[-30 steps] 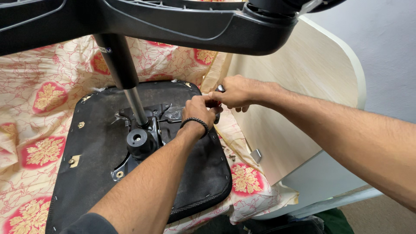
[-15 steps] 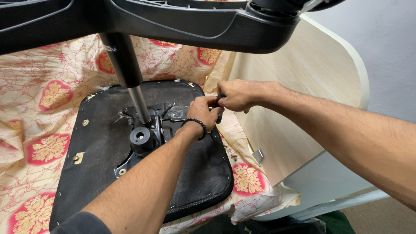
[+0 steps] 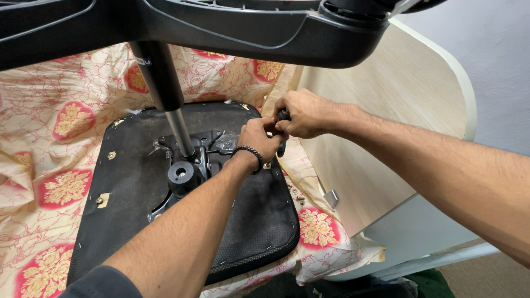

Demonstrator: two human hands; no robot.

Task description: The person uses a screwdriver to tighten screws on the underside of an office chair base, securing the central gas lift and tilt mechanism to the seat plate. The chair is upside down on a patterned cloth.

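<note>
An upturned office chair seat point(image 3: 138, 182) with a black fabric underside lies on a patterned bedsheet. A metal mechanism plate point(image 3: 187, 160) and the gas-lift column point(image 3: 168, 99) rise from its middle to the black star base point(image 3: 221, 27) across the top. My left hand point(image 3: 256, 140), with a black bracelet at the wrist, rests at the seat's right edge, fingers pinched on a small part I cannot make out. My right hand point(image 3: 303, 113) is closed on a black tool handle point(image 3: 282, 118) that points down beside the left hand's fingers.
A pale wooden board point(image 3: 386, 127) leans at the right of the seat, with a small metal bracket point(image 3: 331, 197) on its lower edge. Small screws point(image 3: 299, 197) lie on the floral sheet point(image 3: 61, 187). A grey-blue wall point(image 3: 491, 55) stands behind.
Both hands have stayed together at the seat's right edge, and the right hand has shifted slightly on the tool. The view has drifted a little.
</note>
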